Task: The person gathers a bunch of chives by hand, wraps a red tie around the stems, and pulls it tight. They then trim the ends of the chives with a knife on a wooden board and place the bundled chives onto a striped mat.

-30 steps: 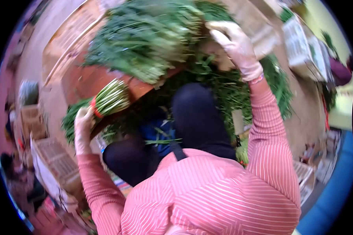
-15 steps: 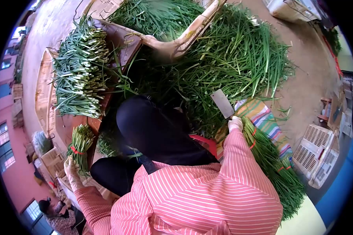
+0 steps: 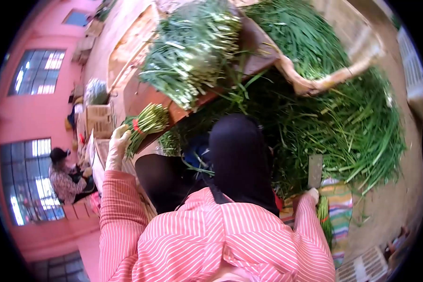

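Note:
My left hand [image 3: 120, 139], in a pale glove, grips the side of a bundle of chives [image 3: 151, 119] tied with a red band. The bundle lies on the corner of a reddish-brown board [image 3: 176, 116], cut ends facing up and right. My right hand [image 3: 311, 193], also gloved, is closed around the handle of a cleaver [image 3: 315, 170]; its broad blade points away from me, over the loose greens. Beside that hand another banded bundle of chives [image 3: 324, 218] lies on a striped cloth [image 3: 341, 207], partly hidden by my sleeve.
A long pile of leafy greens [image 3: 192, 51] covers the board's far part. Loose greens [image 3: 362, 136] heap on the floor to the right, near a wooden-rimmed basket [image 3: 333, 81]. White crates [image 3: 362, 265] stand at lower right. Another person [image 3: 68, 178] sits at far left.
My view has swung left, so everything appears further right. The left hand stays at the banded bundle, and the cleaver remains in my right hand.

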Motion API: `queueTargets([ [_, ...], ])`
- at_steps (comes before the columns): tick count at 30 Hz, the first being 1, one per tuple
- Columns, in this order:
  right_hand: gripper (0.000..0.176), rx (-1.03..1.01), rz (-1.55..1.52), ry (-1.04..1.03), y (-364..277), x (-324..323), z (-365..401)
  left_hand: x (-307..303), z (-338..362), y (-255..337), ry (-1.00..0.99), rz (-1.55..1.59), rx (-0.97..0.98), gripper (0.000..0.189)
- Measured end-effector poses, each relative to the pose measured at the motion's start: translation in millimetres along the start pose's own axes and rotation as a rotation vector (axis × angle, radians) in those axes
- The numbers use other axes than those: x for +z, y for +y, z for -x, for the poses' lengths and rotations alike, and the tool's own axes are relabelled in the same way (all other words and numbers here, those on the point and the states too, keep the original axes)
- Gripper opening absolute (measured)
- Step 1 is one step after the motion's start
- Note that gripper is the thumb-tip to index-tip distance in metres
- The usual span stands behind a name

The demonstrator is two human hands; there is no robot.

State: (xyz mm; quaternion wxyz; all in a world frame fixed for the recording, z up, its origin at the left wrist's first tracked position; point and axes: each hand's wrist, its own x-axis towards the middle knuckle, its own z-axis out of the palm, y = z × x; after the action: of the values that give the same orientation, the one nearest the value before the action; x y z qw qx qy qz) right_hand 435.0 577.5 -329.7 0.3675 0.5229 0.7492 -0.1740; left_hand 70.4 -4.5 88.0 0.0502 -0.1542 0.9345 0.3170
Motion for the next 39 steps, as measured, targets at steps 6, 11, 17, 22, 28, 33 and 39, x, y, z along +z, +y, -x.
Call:
queueTargets([
  [6, 0.019, -0.225, -0.472, 0.074, 46, 20, 3, 2, 5, 28, -0.055, -0.399, 0.242, 0.07],
  [11, 0.027, 0.157, -1.186, -0.247, -11, -68, 79, 37, -6, 64, -0.106, -0.664, 0.578, 0.131],
  [17, 0.034, -0.23, -1.426, -0.157, -85, -175, 191, 79, -35, 60, -0.191, -0.805, 0.661, 0.144],
  [22, 0.026, -0.865, -1.387, -0.062, -160, -247, 271, 79, -45, 58, -0.241, -0.713, 0.624, 0.117],
  [28, 0.032, -1.077, -0.868, -0.165, -269, -286, 379, 66, -58, 51, -0.186, -0.692, 0.286, 0.114],
  [33, 0.034, -0.945, -0.562, -0.551, -361, -241, 414, 54, -68, 39, -0.268, -0.589, 0.071, 0.123],
  [39, 0.038, -0.857, -0.427, -0.836, -410, -179, 386, 53, -67, 42, -0.331, -0.608, 0.069, 0.141],
])
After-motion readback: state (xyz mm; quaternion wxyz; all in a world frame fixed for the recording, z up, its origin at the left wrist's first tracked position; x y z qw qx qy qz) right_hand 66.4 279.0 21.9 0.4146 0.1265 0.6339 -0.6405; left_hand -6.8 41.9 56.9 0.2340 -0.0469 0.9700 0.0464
